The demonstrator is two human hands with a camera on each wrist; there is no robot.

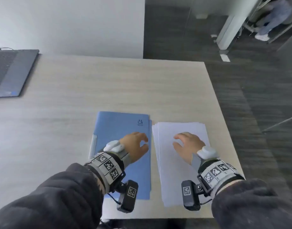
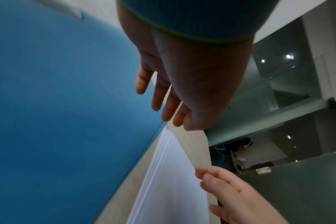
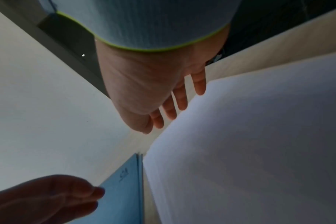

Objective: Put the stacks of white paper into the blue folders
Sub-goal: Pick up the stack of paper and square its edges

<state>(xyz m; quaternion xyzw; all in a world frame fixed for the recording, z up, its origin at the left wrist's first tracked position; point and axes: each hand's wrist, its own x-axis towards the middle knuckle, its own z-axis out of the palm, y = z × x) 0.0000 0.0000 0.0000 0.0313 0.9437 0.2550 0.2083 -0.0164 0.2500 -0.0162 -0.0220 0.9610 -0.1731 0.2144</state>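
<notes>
Desk [image 1: 109, 83]: pale wood grain, laptop [image 1: 8, 71] at far left.
Folders [image 1: 122, 129]: blue, closed, flat near front edge.
Paper [image 1: 180, 162]: white stack just right of folders.
Left hand [image 1: 133, 146]: above folders, fingers loosely spread, holding nothing.
Right hand [image 1: 188, 146]: above paper, fingers relaxed, empty.

folders [image 1: 122, 128]: blue, with a small dark logo near the top right corner
paper [image 1: 181, 129]: plain white
surface [image 1: 109, 83]: pale wood with thin grey streaks
laptop [image 1: 11, 71]: dark grey, upper left of the frame
wrist bands [image 1: 107, 166]: grey with black-and-white square codes
sleeves [image 1: 56, 195]: black
floor [image 1: 257, 90]: dark grey
</notes>
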